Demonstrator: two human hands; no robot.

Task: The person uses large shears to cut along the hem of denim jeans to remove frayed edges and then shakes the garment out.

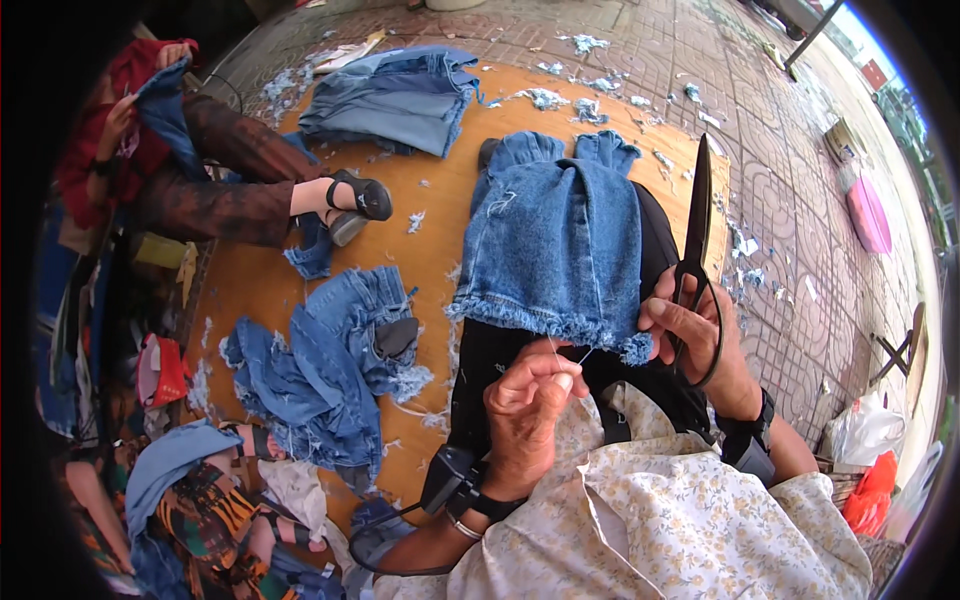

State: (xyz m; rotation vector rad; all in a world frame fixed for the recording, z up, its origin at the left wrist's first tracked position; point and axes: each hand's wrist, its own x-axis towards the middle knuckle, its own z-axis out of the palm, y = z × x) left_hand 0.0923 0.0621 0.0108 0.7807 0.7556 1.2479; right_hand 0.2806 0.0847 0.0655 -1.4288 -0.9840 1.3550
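Frayed denim garment (550,240), left fingers (532,376) pinching thread (585,356) below its hem (545,321), right fingers (684,320) gripping scissors (699,205) alongside

1. The surface (440,190) is a flat, yellow-brown wooden panel.
2. At its far left end lies a faded blue denim piece (385,105), spread fairly flat.
3. Nearer on the left, a crumpled denim garment (315,355) with a dark grey patch (397,340) and frayed white edges rests on it.
4. Between these two, a co-worker's sandal (365,195) is beside a small denim strip (310,252).
5. A pale lint tuft (416,222) lies near the sandal.
6. Beyond is patterned paving (800,250), strewn with blue-white scraps (588,44).
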